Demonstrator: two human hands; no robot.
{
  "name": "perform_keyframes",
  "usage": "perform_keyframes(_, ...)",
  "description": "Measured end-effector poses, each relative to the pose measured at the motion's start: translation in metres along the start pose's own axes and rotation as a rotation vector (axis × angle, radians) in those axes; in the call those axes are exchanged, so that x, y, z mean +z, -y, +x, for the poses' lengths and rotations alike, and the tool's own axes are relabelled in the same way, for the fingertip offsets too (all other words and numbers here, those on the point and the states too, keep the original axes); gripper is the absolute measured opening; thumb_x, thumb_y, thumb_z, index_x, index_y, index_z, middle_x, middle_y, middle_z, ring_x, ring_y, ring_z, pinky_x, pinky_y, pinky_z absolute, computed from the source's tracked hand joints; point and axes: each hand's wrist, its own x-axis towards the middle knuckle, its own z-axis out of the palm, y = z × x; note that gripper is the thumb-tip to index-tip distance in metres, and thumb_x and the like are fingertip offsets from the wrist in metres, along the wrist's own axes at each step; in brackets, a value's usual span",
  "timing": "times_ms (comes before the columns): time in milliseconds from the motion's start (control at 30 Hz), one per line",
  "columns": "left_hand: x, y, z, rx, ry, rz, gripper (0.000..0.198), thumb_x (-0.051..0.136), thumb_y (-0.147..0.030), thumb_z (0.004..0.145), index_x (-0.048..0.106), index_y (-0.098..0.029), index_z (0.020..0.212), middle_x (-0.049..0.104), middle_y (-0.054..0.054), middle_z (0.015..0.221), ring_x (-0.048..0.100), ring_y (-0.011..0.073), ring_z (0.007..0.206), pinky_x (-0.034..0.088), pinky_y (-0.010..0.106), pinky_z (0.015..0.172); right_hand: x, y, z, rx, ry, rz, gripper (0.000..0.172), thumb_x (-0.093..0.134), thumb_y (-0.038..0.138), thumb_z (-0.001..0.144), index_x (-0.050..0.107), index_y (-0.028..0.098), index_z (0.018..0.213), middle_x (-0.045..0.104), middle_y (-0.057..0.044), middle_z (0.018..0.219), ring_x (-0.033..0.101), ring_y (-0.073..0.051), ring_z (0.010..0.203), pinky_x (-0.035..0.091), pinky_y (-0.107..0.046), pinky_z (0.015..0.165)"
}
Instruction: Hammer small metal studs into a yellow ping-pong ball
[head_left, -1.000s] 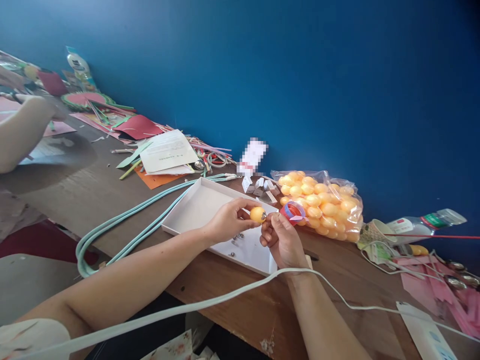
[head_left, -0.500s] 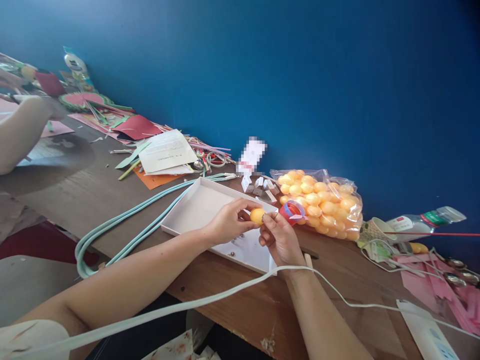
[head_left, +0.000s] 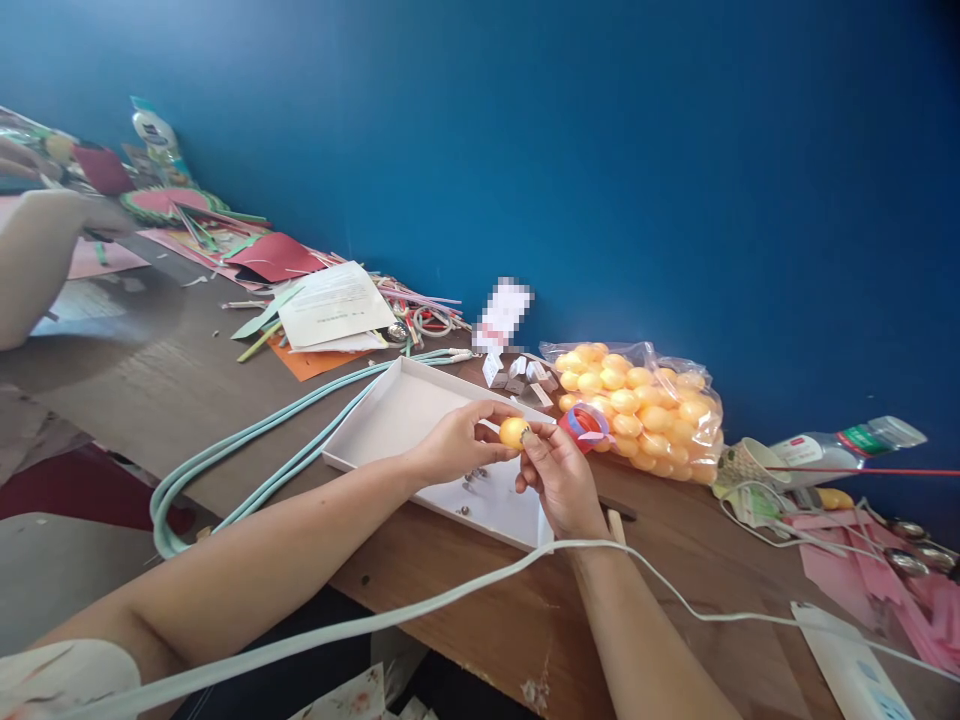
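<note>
My left hand (head_left: 457, 445) is closed, pinching a small orange plastic ball (head_left: 514, 432) between thumb and fingers. At the ball's right side, the thumb and forefinger of my right hand (head_left: 559, 475) press a tiny dark metal piece (head_left: 526, 430) against it. Its exact kind cannot be made out. Both hands are above a shallow white box (head_left: 390, 415), where several small metal pieces (head_left: 465, 511) lie. Just behind my right hand is a red and purple tape roll (head_left: 585, 425). A clear bag of orange balls (head_left: 637, 405) lies beyond it.
A pale cord (head_left: 420, 603) crosses in front of my right wrist. Looped light-blue cords (head_left: 225, 460) lie left of the box, papers (head_left: 337, 305) behind them. On the right are a plastic bottle (head_left: 825, 447) and a power strip (head_left: 847, 660). Another person's arm (head_left: 37, 250) is far left.
My right fingers have shifted slightly against the metal piece at the ball, with the thumb more upright. At the far left, the other person's hand has moved a little to the right.
</note>
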Motion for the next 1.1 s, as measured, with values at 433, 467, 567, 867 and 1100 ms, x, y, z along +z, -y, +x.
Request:
perform_keyframes(433, -0.007, -0.011, -0.001, -0.053, 0.148, -0.374, 0.05, 0.079, -0.03, 0.066, 0.055, -0.017, 0.108, 0.06, 0.004, 0.1, 0.068, 0.0161, 0.081, 0.054, 0.032, 0.077, -0.004, 0.007, 0.001, -0.167, -0.111, -0.233, 0.03, 0.05, 0.049, 0.089, 0.058, 0.021, 0.097, 0.056, 0.003, 0.07, 0.048, -0.008, 0.048, 0.042, -0.022, 0.044)
perform_keyframes(467, -0.007, -0.012, -0.001, -0.048, 0.15, -0.362, 0.05, 0.078, -0.03, 0.066, 0.054, -0.017, 0.108, 0.061, 0.004, 0.1, 0.068, 0.0166, 0.081, 0.054, 0.032, 0.075, -0.002, 0.01, 0.001, -0.176, -0.122, -0.258, 0.03, 0.05, 0.049, 0.089, 0.057, 0.021, 0.096, 0.055, 0.003, 0.07, 0.048, -0.008, 0.047, 0.041, -0.022, 0.044)
perform_keyframes(567, -0.007, -0.013, -0.001, -0.025, 0.138, -0.332, 0.051, 0.078, -0.032, 0.067, 0.053, -0.017, 0.109, 0.062, 0.005, 0.098, 0.068, 0.017, 0.079, 0.054, 0.033, 0.073, 0.004, 0.022, 0.0, -0.18, -0.127, -0.345, 0.028, 0.054, 0.047, 0.087, 0.056, 0.02, 0.093, 0.056, 0.004, 0.069, 0.047, -0.007, 0.045, 0.04, -0.021, 0.044)
perform_keyframes(867, -0.005, -0.009, 0.002, 0.022, 0.075, -0.298, 0.053, 0.08, -0.025, 0.062, 0.053, -0.015, 0.106, 0.064, 0.005, 0.094, 0.063, 0.0121, 0.075, 0.051, 0.029, 0.07, -0.011, 0.057, -0.047, 0.01, 0.004, -0.795, 0.021, 0.058, 0.041, 0.084, 0.061, 0.021, 0.089, 0.064, 0.001, 0.073, 0.058, -0.013, 0.058, 0.045, -0.025, 0.055)
perform_keyframes(1100, -0.005, -0.001, 0.003, 0.056, 0.064, -0.203, 0.045, 0.075, -0.021, 0.068, 0.054, -0.017, 0.107, 0.062, 0.005, 0.098, 0.062, 0.0108, 0.075, 0.051, 0.025, 0.064, -0.068, 0.037, -0.127, 0.227, -0.3, -1.341, 0.038, 0.041, 0.053, 0.087, 0.055, 0.027, 0.111, 0.062, -0.005, 0.112, 0.063, -0.022, 0.094, 0.047, -0.038, 0.082)
